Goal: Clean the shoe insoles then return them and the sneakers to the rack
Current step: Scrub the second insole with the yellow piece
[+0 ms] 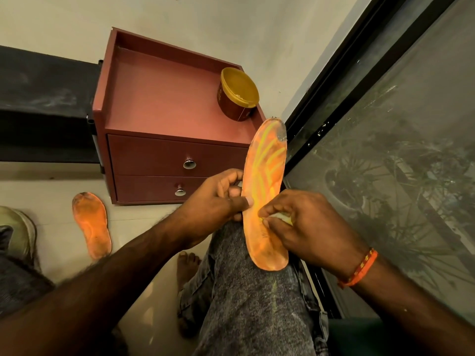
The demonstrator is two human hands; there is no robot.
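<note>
Two orange insoles show in the head view, the only view there is. One insole stands on its heel on the person's right knee, tilted away, its toe near the right front corner of the red drawer cabinet. The left hand pinches its left edge, thumb on the face and fingers curled behind. The right hand is pressed together on a small pale wad, a cloth or sponge by the look of it, held against the insole's middle. The second insole lies flat on the floor at near left, grimy at toe and heel, just beside a pale sneaker at the left edge. An open yellow-rimmed tub sits at the cabinet top's right front corner. No rack can be made out.

Judged from this, the wiping is midway: a grey patch remains at the toe.

- The insole is thin and held by one edge; a hard rub may fold it or twist it out of the pinch.
- Only the heel rests on the knee, so it may skid off onto the floor.
- A long stroke toward the toe could knock the tub, which stands close to the edge.
- Yellow streaks mark the jeans; more may smear there.
</note>
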